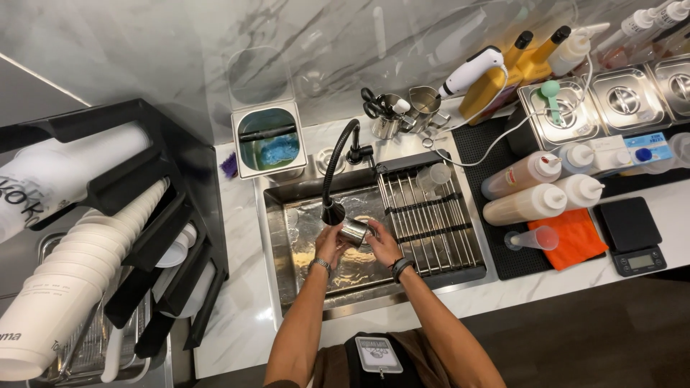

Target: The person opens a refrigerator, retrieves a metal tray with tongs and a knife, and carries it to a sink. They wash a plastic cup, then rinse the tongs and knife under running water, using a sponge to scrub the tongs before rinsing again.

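At the far left, stacks of white paper cups are lying on their sides in a black rack. Further right, a small steel bin with blue liquid is standing on the marble counter behind the sink. A black faucet is arching over the basin, its head hanging just above the hands. The left hand is wrapping around the left side of a small steel cup, fingers curled narrowly against it, a watch showing on the wrist. The cup is sitting between both hands, tilted, over the middle of the sink and right under the faucet head. The right hand is gripping the cup's other side, thumb and fingers closing on it, a dark band circling the wrist. Beside it, a wire drying rack is spanning the sink's right part. Further right, squeeze bottles are lying on a black mat, near an orange cloth and a small black scale
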